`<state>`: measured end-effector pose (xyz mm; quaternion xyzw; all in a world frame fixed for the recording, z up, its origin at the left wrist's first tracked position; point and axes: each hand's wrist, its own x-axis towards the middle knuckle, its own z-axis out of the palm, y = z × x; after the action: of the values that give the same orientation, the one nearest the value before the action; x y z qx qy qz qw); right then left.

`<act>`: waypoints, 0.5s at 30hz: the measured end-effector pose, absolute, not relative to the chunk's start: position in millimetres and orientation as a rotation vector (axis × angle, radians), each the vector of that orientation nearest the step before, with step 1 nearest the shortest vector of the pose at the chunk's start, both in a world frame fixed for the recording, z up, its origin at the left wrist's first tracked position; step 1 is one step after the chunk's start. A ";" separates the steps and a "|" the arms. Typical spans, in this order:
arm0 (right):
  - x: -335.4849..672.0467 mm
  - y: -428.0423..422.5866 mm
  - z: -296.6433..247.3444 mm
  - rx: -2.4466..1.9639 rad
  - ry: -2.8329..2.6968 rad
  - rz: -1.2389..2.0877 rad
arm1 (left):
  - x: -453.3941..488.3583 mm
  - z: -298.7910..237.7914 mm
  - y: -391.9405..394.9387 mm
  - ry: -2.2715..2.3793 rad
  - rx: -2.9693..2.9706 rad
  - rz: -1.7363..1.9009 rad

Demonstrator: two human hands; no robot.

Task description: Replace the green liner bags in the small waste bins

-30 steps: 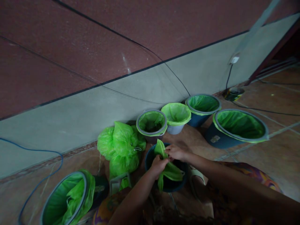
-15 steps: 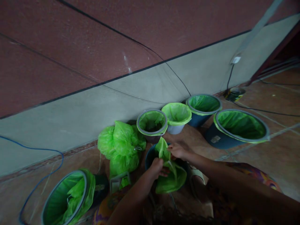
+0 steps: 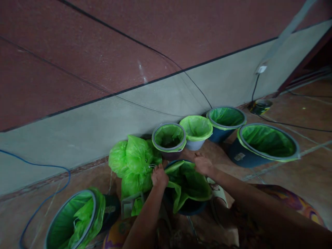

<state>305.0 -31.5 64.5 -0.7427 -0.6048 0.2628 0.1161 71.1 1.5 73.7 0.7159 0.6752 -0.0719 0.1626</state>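
A green plastic bag (image 3: 193, 185) is spread with its mouth open over a dark blue bin (image 3: 190, 209) in front of me. My left hand (image 3: 159, 177) grips the left edge of the bag's mouth, close to a pile of full green bags (image 3: 133, 155). On the opposite side, my right hand (image 3: 203, 165) is closed on the right edge. The bag's near edge folds loosely inside the bin's rim, and its lower part is hidden in the bin.
Lined bins stand along the wall: a brown one (image 3: 169, 154), a white one (image 3: 194, 144) and two blue ones (image 3: 240, 157). Another lined bin (image 3: 74, 221) leans at lower left by a grey basket (image 3: 127, 206). A blue cable (image 3: 61, 188) crosses the floor.
My hands have moved apart, left and right, pulling the bag's mouth from bunched to wide open across the bin.
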 end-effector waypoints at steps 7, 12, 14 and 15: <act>269.4 -24.3 46.1 -2.038 -2.065 0.698 | 92.3 69.9 -2.8 1.592 2.389 -0.059; 264.8 -23.6 17.7 -2.061 -2.080 0.849 | 98.5 48.5 -4.4 1.524 2.166 -0.210; 267.9 -20.6 14.0 -2.045 -2.068 0.901 | 96.1 42.0 -0.7 1.566 2.087 -0.222; 270.0 -18.1 14.4 -2.041 -2.031 0.916 | 94.2 40.0 2.7 1.575 2.072 -0.211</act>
<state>270.0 -18.1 14.4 -0.6743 -0.6710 0.3026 0.0600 94.2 2.7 40.0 0.7657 0.5822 -0.0778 0.2621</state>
